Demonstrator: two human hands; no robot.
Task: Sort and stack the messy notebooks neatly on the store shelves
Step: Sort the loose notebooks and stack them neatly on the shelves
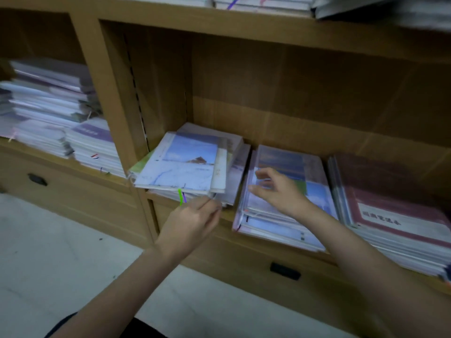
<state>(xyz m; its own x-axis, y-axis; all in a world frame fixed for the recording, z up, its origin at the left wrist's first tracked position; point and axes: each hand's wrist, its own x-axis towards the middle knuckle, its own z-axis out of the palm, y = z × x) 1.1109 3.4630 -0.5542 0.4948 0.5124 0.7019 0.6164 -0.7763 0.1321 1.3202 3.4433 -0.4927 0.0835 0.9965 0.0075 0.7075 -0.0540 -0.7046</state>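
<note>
A skewed pile of pale blue landscape-cover notebooks [181,164] lies at the left of the wooden shelf compartment [268,123], overhanging its front edge. The left hand [192,222] sits at that pile's front edge, fingers curled; whether it grips anything cannot be told. The right hand [278,191], fingers loosely spread, hovers over the middle plastic-wrapped notebook stack [314,191]. A maroon-covered notebook stack [395,211] lies just beside it.
</note>
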